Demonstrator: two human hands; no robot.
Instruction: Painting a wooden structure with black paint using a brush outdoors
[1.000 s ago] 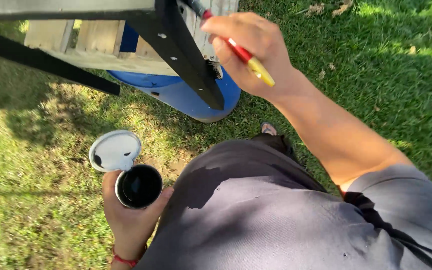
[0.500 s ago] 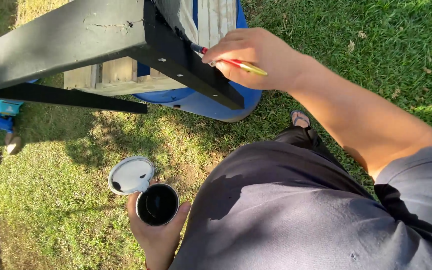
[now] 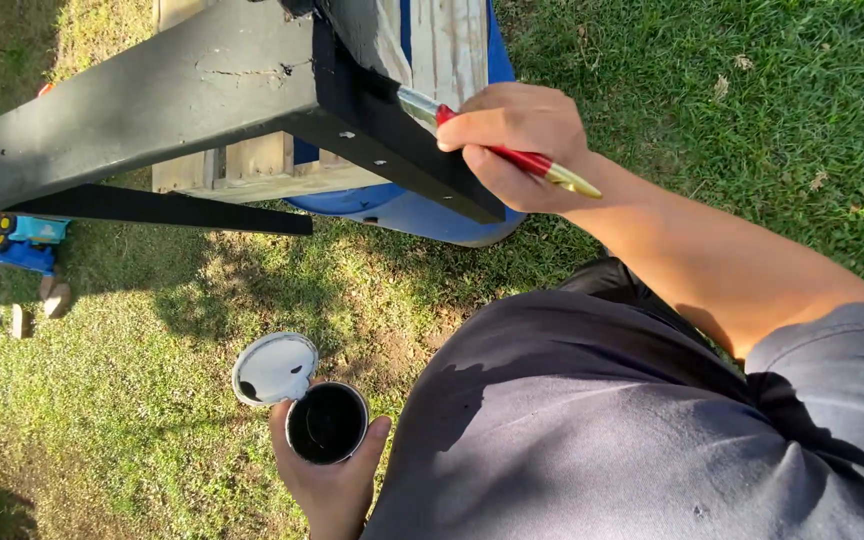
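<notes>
Red-handled paintbrush (image 3: 512,155) tilted, bristles on black beam (image 3: 152,110), open black paint can (image 3: 327,423) upright

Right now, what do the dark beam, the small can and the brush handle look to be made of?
Beam: likely wood under matte black paint; cracks show in the surface. Can in the left hand: probably metal, black inside, its pale lid hanging at the rim. Brush in the right hand: glossy red handle with a gold tip, plastic or lacquered wood, unclear which.

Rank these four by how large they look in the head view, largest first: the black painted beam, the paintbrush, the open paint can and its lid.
1. black painted beam, though it sits nearer the camera
2. paintbrush, partly hidden by the right hand
3. and 4. lid and paint can in the left hand: too alike to rank
</notes>
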